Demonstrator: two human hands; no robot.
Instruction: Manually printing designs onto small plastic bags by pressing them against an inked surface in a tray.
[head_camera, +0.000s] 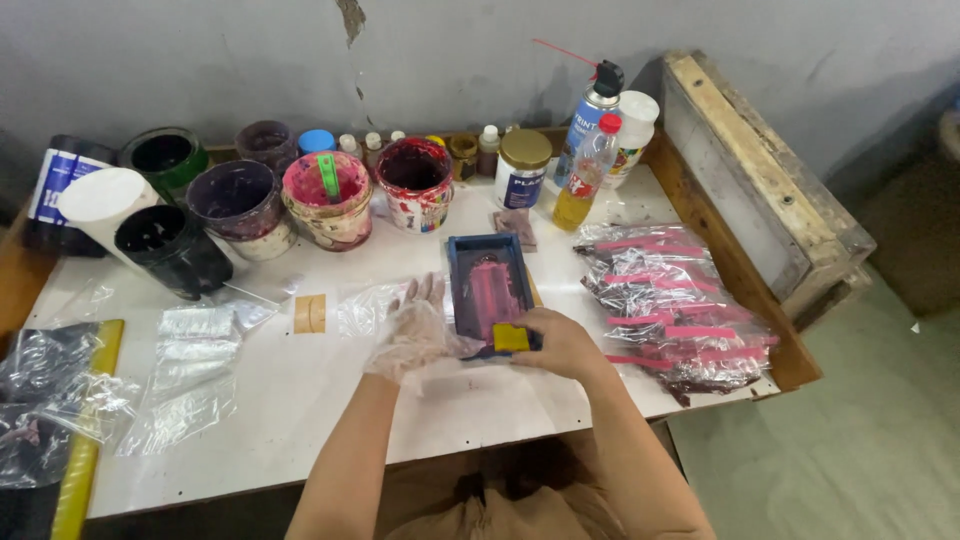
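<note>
While plastic-gloved left hand (415, 335) lies flat, fingers apart, beside blue rectangular frame (489, 288), bare right hand (562, 342) clamps yellow squeegee (511, 338); white table (330, 400) near edge bare.

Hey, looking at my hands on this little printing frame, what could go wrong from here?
The right hand is bare while pressing the yellow scraper on the blue frame, so pink ink may stain it. The gloved left hand rests only at the frame's edge; the frame might slip and smear. The open paint pots stand close behind and could be knocked.
</note>
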